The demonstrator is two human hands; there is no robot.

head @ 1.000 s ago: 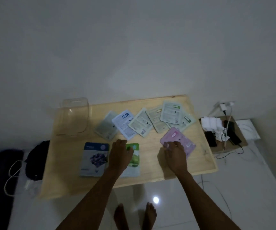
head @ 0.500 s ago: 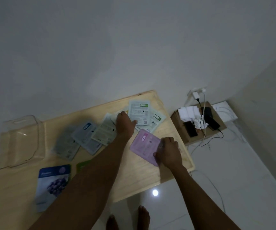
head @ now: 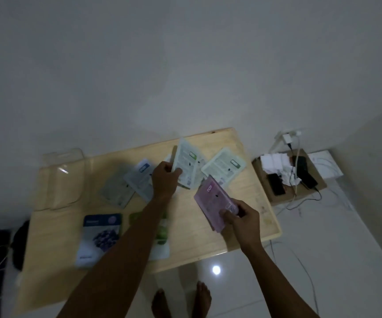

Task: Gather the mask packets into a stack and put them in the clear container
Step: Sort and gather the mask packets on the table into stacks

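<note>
Mask packets lie spread on a light wooden table [head: 208, 235]. My left hand [head: 164, 180] pinches a pale green-white packet [head: 186, 165] by its lower corner and tilts it up off the table. My right hand [head: 242, 220] grips the near end of a pink packet [head: 211, 200], raised slightly. A white-green packet [head: 224, 168] lies far right. A blue-white packet [head: 139, 177] and a grey packet [head: 115, 191] lie left of my left hand. A dark blue packet [head: 99, 237] and a green packet [head: 161, 235], partly under my left forearm, lie near the front. The clear container [head: 62, 177] stands at the far left corner.
A low cardboard box [head: 288, 191] with phones, white cloth and cables sits on the floor right of the table. A charger [head: 287, 138] is plugged into the wall. Dark bags [head: 20, 244] and a white cord lie at the left. My bare feet [head: 181, 299] stand below the table's front edge.
My left hand went from the green packet near the front to the far packets and lifted a pale green-white one. My right hand took hold of the pink packet and raised it.
</note>
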